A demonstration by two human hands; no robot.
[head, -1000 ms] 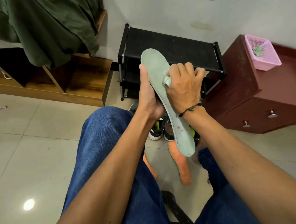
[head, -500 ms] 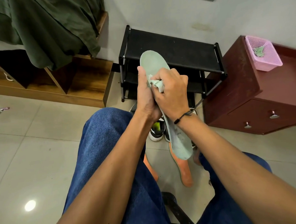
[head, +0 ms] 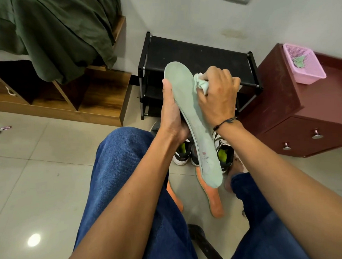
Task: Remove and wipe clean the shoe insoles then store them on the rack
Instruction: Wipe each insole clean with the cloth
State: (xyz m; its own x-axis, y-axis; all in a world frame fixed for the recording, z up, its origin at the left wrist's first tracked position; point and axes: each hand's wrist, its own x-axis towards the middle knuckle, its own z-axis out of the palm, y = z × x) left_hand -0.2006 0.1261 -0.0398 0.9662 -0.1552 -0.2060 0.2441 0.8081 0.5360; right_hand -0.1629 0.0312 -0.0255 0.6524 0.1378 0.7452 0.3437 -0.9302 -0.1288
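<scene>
Clearly the wiping step is in hand. The person sits facing the black rack [head: 198, 56], and the left hand [head: 172, 113] grips the pale green insole [head: 193, 117] from behind, holding it up between the knees with its toe end raised toward the rack. The right hand [head: 217, 92] is bunched around a small light cloth [head: 200, 83], pressing it against the insole's upper right edge. Two orange insoles [head: 212, 195] lie on the floor below, beside the shoes [head: 223, 152], so they probably await their turn. Next, I'd judge, the cloth should travel down toward the heel while the left hand keeps the insole steady.
</scene>
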